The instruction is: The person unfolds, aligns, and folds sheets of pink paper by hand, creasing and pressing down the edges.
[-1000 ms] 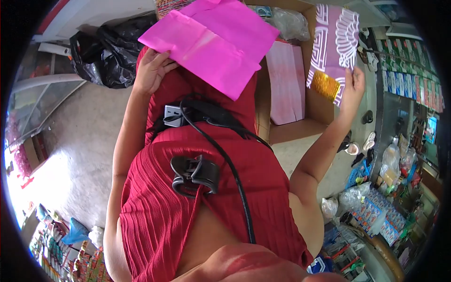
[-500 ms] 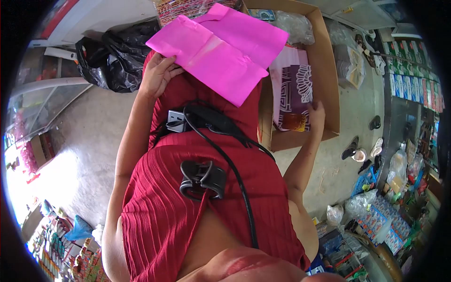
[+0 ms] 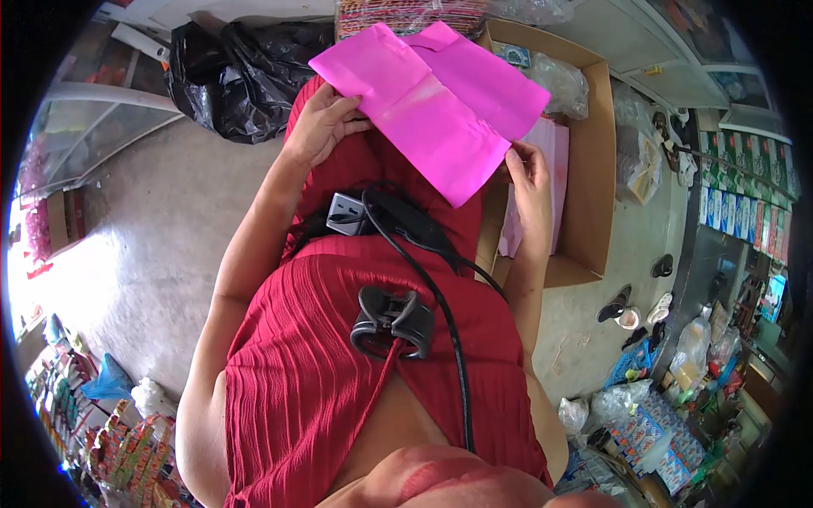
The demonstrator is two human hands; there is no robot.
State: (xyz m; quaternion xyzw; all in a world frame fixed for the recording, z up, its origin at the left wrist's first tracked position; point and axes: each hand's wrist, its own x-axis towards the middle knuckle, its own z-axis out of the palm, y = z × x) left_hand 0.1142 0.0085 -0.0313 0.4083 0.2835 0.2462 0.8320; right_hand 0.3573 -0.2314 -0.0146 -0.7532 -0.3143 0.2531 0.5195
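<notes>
A large sheet of bright pink paper [image 3: 440, 110], creased with fold lines, is spread above my lap. My left hand [image 3: 324, 127] is closed on its left edge, thumb on top and the other fingers partly beneath. At the sheet's right edge, my right hand [image 3: 529, 173] pinches the paper between thumb and fingers. Whatever lies behind the sheet is hidden. To the right, an open cardboard box [image 3: 593, 169] contains a pale pink sheet [image 3: 555, 148], partly covered by my right hand and forearm.
Inside the box's far end are clear plastic wrap [image 3: 563, 89] and a small blue packet [image 3: 512, 55]. A black plastic bag [image 3: 233, 85] lies at the far left. A cable [image 3: 436, 296] crosses my front. Shoes [image 3: 627, 309] and shelved goods [image 3: 745, 173] are at the right.
My right hand has moved left from the box to the pink paper's right edge. The purple patterned packet it was touching is out of sight. The view has shifted slightly.
</notes>
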